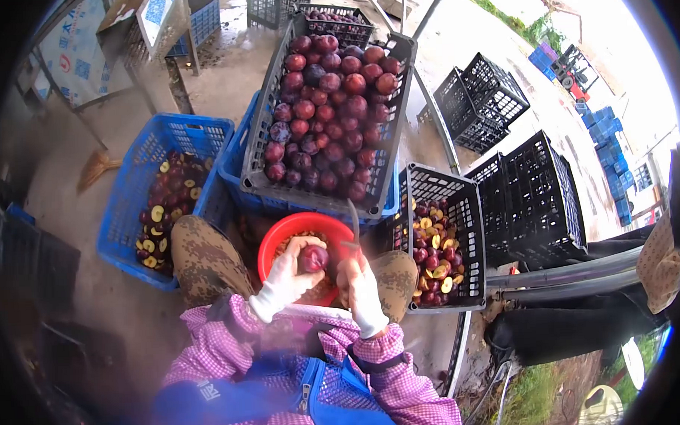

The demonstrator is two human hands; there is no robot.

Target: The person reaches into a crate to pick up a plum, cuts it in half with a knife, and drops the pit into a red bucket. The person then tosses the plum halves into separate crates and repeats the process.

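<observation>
1. While your left hand (285, 280) holds a plum (313, 259) near the middle of the frame, its fingers are clamped around the fruit, dark red skin facing up.
2. Just right of it, your right hand (358, 288) has its fingers closed on the handle of a knife (354, 221); the curved blade points up the frame, apart from the plum.
3. Beneath your hands, a red bowl (264, 254) sits between your knees, with small brownish bits inside; your left hand is over it.
4. Right of your right knee, a black crate (472, 245) holds cut plums, many showing yellow flesh.
5. Left of your left knee, a blue crate (119, 201) holds dark plums mixed with yellow-faced cut pieces.
6. Above the bowl, at upper centre, a large tilted crate (310, 201) full of whole plums rests on blue plastic crates.
7. At right of centre, you have stacked black crates (542, 198); a broom head (94, 170) lies at the left of the frame.
8. At the lower right, another person's dark trouser leg (576, 331) stretches in from the edge.
</observation>
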